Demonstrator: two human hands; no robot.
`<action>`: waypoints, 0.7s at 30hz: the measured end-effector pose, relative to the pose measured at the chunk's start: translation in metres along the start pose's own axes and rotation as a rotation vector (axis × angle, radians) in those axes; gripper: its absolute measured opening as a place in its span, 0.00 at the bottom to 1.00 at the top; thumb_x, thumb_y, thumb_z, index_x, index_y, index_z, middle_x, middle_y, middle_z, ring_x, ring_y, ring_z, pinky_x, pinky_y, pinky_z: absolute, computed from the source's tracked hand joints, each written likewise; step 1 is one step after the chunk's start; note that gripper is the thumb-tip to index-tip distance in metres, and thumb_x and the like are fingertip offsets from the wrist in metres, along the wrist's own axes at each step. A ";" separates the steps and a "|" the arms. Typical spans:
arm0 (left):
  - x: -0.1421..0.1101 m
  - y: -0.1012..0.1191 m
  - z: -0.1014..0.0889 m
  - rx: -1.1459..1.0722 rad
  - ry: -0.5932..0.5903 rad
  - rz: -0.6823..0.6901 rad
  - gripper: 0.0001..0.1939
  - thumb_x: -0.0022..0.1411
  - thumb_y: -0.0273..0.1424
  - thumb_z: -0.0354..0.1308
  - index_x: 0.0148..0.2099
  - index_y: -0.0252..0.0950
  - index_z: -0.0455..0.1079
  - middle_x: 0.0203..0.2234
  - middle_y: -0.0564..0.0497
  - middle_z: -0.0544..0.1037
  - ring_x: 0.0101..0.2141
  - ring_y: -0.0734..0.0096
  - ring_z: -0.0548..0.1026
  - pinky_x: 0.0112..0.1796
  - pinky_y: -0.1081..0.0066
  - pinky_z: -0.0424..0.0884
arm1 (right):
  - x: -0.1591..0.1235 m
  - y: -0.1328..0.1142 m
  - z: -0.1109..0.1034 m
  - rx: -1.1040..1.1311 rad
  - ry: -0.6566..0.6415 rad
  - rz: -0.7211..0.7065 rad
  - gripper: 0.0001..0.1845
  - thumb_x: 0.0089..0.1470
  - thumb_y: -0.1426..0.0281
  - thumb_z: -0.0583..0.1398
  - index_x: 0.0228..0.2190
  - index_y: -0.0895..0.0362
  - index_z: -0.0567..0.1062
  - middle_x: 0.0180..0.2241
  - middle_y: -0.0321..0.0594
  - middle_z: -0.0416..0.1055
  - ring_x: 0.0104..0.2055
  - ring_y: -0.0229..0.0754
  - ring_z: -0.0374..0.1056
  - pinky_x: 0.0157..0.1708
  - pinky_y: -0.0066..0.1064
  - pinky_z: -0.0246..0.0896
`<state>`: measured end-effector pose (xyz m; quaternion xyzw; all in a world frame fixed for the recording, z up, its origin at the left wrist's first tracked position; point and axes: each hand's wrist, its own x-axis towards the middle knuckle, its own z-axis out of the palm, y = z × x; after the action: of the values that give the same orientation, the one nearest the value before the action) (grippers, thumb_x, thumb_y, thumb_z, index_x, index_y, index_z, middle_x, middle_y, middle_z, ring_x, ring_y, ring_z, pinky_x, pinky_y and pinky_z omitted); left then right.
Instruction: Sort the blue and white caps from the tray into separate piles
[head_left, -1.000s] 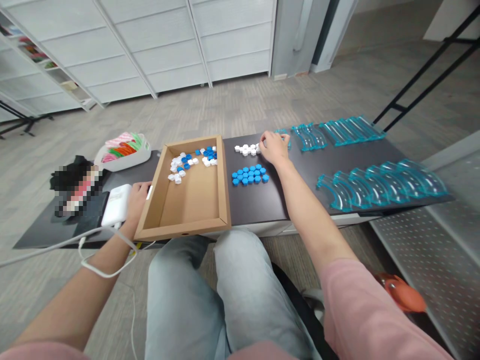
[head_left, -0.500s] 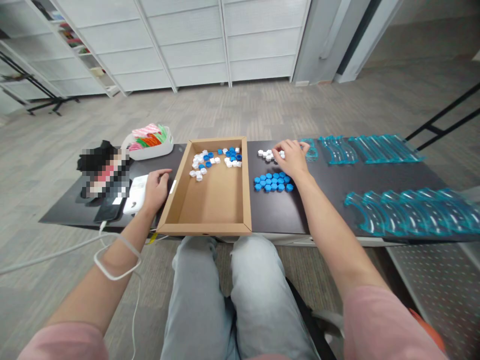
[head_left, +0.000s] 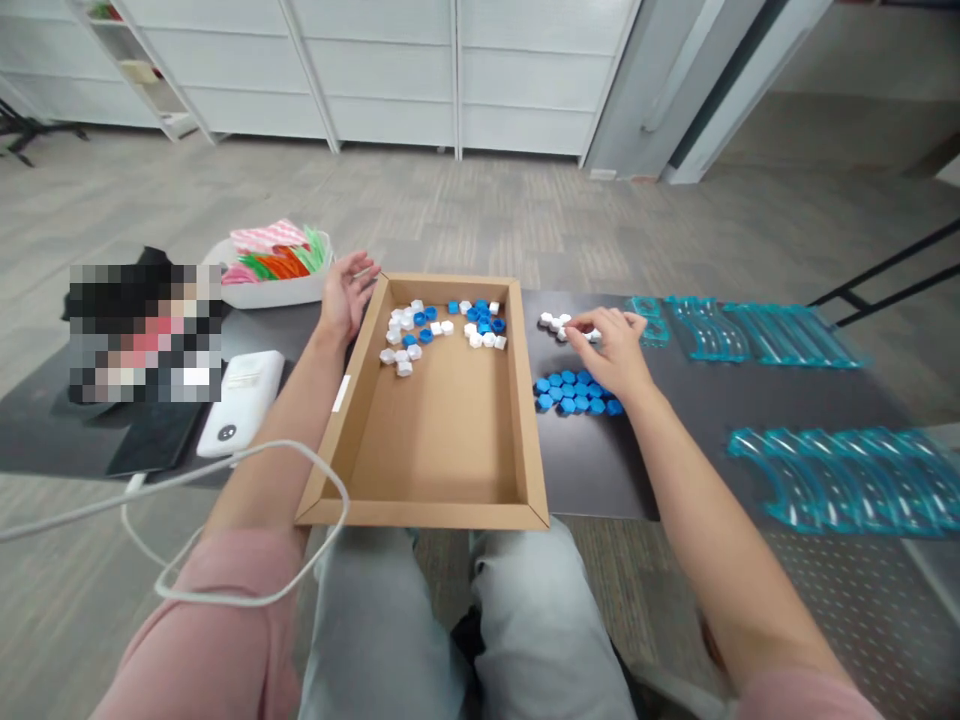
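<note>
White hexagonal plastic pieces [head_left: 555, 323] sit on the desk [head_left: 592, 462] beyond the blue ones, right hand [head_left: 573, 332] curled over them, can't tell if gripping; left hand [head_left: 369, 268] is open beside the cardboard tray [head_left: 442, 430].

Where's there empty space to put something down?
Bare: the near half of the brown cardboard tray, and the dark tabletop between the rows of teal plastic strips. Crowded: the tray's far end, with small white and blue hexagonal pieces.

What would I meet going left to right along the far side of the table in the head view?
White plastic basket → left hand → brown cardboard box → small white hexagonal pieces → right hand → wavy translucent teal plastic pieces → straight translucent teal plastic pieces
</note>
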<state>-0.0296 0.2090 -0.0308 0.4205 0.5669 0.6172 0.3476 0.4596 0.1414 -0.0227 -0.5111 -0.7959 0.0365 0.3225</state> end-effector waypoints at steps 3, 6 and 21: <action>0.008 -0.017 0.005 -0.040 -0.113 0.036 0.27 0.75 0.55 0.57 0.57 0.39 0.81 0.61 0.39 0.85 0.66 0.47 0.85 0.65 0.54 0.83 | 0.005 -0.017 -0.008 0.013 -0.020 -0.037 0.16 0.79 0.54 0.59 0.44 0.45 0.84 0.41 0.45 0.84 0.48 0.61 0.80 0.61 0.60 0.63; 0.012 -0.032 0.007 -0.056 -0.196 0.097 0.26 0.74 0.54 0.60 0.54 0.37 0.81 0.54 0.41 0.86 0.58 0.49 0.86 0.60 0.56 0.84 | 0.027 -0.065 -0.005 0.066 -0.186 -0.198 0.16 0.81 0.56 0.59 0.47 0.46 0.86 0.43 0.46 0.84 0.48 0.58 0.79 0.59 0.54 0.64; -0.001 -0.014 0.013 0.037 -0.190 0.122 0.21 0.70 0.50 0.67 0.50 0.37 0.81 0.41 0.49 0.83 0.44 0.64 0.76 0.46 0.65 0.73 | 0.090 -0.210 0.078 0.049 -0.813 -0.671 0.06 0.74 0.73 0.67 0.47 0.52 0.86 0.50 0.46 0.86 0.50 0.53 0.79 0.48 0.40 0.63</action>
<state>-0.0175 0.2147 -0.0448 0.5172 0.5159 0.5841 0.3539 0.2264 0.1379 0.0398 -0.1651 -0.9755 0.1451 -0.0064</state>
